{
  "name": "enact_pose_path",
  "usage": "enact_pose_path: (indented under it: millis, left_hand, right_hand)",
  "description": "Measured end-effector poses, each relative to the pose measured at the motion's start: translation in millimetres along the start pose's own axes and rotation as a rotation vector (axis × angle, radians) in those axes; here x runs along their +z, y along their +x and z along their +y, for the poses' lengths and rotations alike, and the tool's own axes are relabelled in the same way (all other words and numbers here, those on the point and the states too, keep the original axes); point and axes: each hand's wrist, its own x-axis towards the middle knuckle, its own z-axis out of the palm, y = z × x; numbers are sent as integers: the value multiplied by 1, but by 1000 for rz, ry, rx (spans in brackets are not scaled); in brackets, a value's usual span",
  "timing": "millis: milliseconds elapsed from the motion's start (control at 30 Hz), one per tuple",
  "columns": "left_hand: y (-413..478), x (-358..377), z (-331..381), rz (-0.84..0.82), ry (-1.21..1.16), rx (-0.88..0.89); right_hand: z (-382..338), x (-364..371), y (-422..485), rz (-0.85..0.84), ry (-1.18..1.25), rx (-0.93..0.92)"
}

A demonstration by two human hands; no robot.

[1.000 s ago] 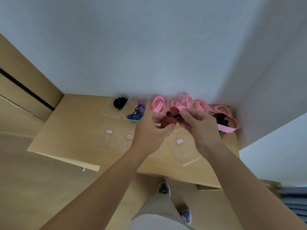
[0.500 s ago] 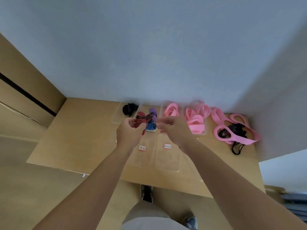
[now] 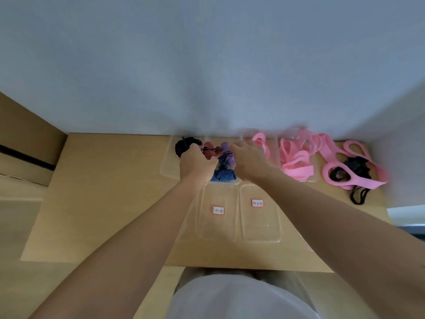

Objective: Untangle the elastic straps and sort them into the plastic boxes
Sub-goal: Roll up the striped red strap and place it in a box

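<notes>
Both hands have moved forward since the earlier frame, out over the far boxes. Near: two labelled clear lids [image 3: 259,217] lie flat on the tabletop [image 3: 110,199]. Left hand [image 3: 197,163] pinches the red-striped strap [image 3: 210,151] above the box [image 3: 230,180] holding blue and purple straps; right hand [image 3: 249,161] hovers, fingers loose. Risk: strap springs into the neighbouring black-strap box [image 3: 169,166]. Far right, pink tangle [image 3: 340,166] unsorted.

Your left hand [image 3: 198,162] carried red-black striped strap [image 3: 210,151] from in front of pink straps over to striped-strap box [image 3: 238,180], apparently lowering it in. Your right hand [image 3: 249,161] let go, fingers now spread alongside.
</notes>
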Motion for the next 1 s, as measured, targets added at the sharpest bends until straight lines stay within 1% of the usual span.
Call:
enact_pose_path:
  millis: [67, 167, 333, 467, 567, 667, 800, 867, 1000]
  left_hand:
    - [4, 7, 1, -20, 18, 3]
    - [11, 16, 3, -14, 44, 19]
    - [18, 27, 11, 3, 78, 29]
    - [16, 36, 15, -4, 149, 83]
    - [18, 34, 12, -8, 259, 107]
    - [23, 29, 9, -108, 351, 185]
    - [42, 11, 5, -341, 539, 307]
    - [51, 3, 6, -365, 619, 349]
    - [60, 3, 15, -358, 673, 435]
  right_hand:
    - [2, 2, 8, 6, -26, -22]
    - [6, 6, 21, -29, -80, -39]
    - [17, 7, 34, -36, -62, -32]
    - [24, 8, 36, -33, -120, -50]
    - [23, 11, 36, -39, -159, -66]
    - [21, 13, 36, -28, -162, -59]
    - [17, 15, 34, 2, -215, -75]
    - [15, 16, 35, 17, -233, -90]
    - [18, 13, 38, 30, -239, -87]
